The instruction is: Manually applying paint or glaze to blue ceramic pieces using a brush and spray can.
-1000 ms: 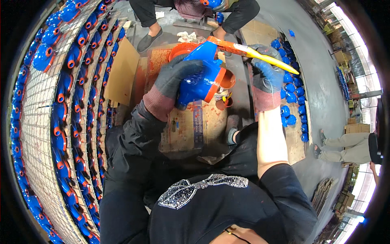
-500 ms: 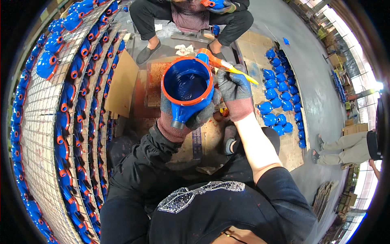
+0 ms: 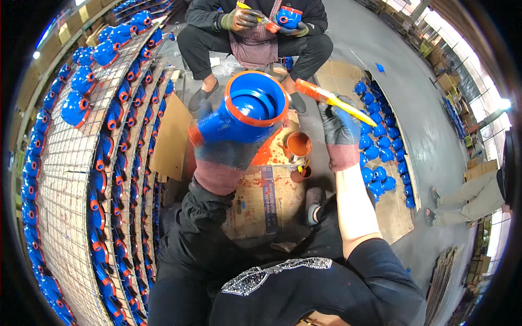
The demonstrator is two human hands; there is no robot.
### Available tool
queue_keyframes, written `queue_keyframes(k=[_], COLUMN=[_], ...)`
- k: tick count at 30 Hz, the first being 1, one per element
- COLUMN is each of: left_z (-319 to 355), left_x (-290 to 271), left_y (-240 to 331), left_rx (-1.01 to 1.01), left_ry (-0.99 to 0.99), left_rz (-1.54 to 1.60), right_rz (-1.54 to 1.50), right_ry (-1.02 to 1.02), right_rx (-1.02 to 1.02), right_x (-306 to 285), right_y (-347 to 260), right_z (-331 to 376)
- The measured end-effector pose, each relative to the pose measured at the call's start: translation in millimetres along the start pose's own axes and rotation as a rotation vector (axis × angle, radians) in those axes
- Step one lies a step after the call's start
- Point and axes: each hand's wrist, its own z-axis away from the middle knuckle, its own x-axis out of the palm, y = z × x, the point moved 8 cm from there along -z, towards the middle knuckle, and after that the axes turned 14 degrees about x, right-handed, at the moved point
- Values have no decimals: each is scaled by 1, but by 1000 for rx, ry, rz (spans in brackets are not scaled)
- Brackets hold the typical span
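Note:
A blue water meter body [image 3: 244,127] with an orange-red rim rests in my gloved left hand [image 3: 222,156]. Its round opening tilts up and toward the far side, showing a glossy blue inside. One short pipe end points left and is orange-red at its tip; the other pipe end is hidden. My gloved right hand [image 3: 341,127] grips a paintbrush [image 3: 350,110] by its yellow handle. The orange-coated bristles point to the far left, apart from the meter body.
Below stand an orange paint pot [image 3: 299,144] and a smaller pot [image 3: 300,173], over stained cardboard [image 3: 239,214]. Stacked mesh racks [image 3: 60,163] of blue bodies fill the left. More blue bodies [image 3: 380,142] lie on cardboard at right. Opposite, a seated co-worker [image 3: 255,41] holds a brush and a blue body.
The brush has come away from the meter body as my right hand moved right. My left hand has turned the body, bringing an orange-red pipe end to the left. The co-worker's hands show more fully.

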Motion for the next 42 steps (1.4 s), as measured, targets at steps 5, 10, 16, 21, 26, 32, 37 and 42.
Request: queue_keyframes(k=[5,10,16,21,26,32,37,42], left_z=[6,5,7,5,2,1,13,21], left_x=[-45,-69,-30,-33,-42,-58,-37,-39], left_y=[-34,-38,-39,-48,-40,-37,-37,-49], left_rx=[-216,-234,146,72,66,-150,-295,-297], left_ry=[185,180,-417,-508,-406,-119,-2,192], left_rz=[-7,-703,-2087,-2184,-2044,-1284,-910,-228], right_rz=[224,744,1011,1256,1159,952,613,-41], right_ry=[42,105,95,29,44,70,-3,-57], right_rx=[-90,-143,-11,61,8,-87,-56,172], right_x=[18,37,36,34,41,31,19,0], right_y=[-31,-40,-21,-4,-12,-28,-19,15], right_z=[12,17,24,26,32,33,27,18])
